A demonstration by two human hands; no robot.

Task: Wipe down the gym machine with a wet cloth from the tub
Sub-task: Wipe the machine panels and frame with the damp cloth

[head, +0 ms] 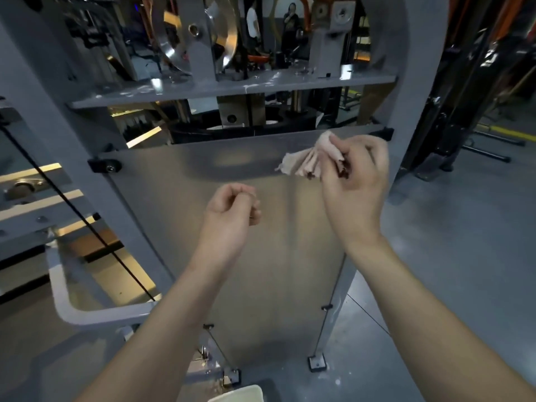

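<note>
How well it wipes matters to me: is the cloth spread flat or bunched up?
Bunched. The cloth hangs in pleats from the right hand, whose fingers curl round it.

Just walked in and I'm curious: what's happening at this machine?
A person is cleaning a gym machine. Their right hand grips a bunched pinkish cloth by the upper right corner of the machine's grey panel. The left hand hovers in front of the panel, fingers curled, holding nothing. The corner of what looks like a white tub shows at the bottom edge.
</note>
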